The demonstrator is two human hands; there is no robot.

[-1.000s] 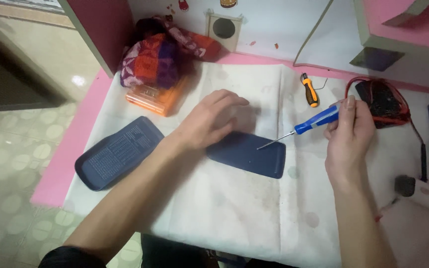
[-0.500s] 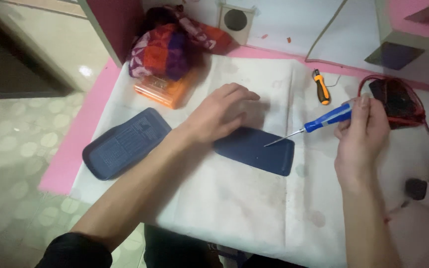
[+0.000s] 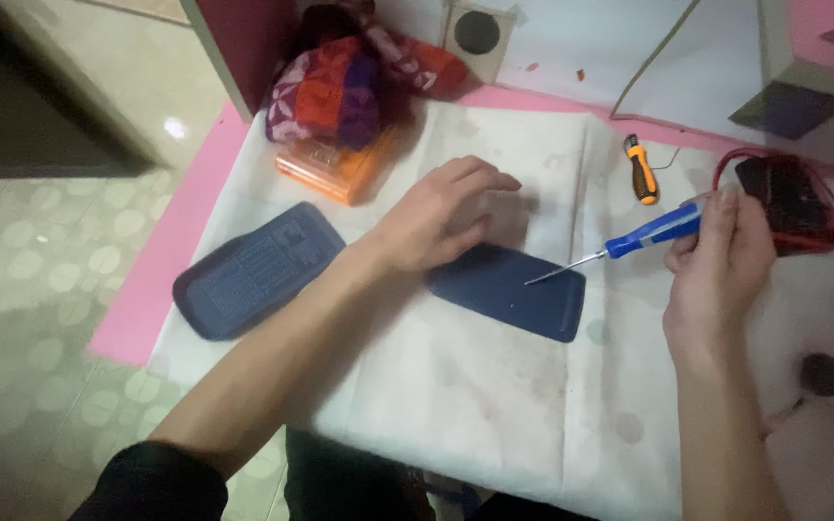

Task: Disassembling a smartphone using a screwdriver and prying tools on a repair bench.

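Note:
A flat dark blue rounded panel point(image 3: 523, 294) lies on the white cloth point(image 3: 494, 405). My left hand point(image 3: 441, 212) rests palm down on the panel's far left end, fingers spread toward the right. My right hand point(image 3: 716, 265) grips a blue-handled screwdriver point(image 3: 644, 234); its thin metal tip touches the panel's upper right area. A second dark blue panel point(image 3: 253, 270), ribbed on its inner face, lies to the left near the cloth's edge.
An orange-handled screwdriver point(image 3: 641, 172) lies beyond the hands. An orange box point(image 3: 335, 166) under a patterned cloth bundle point(image 3: 340, 87) sits at the back left. A black device with red cable point(image 3: 793, 198) is at right, a black plug point(image 3: 822, 374) below it. The pink table edge point(image 3: 161, 280) borders the tiled floor.
The view has shifted slightly, so everything sits a little further right and up. My hands, the screwdriver and the panel keep nearly the same positions relative to each other.

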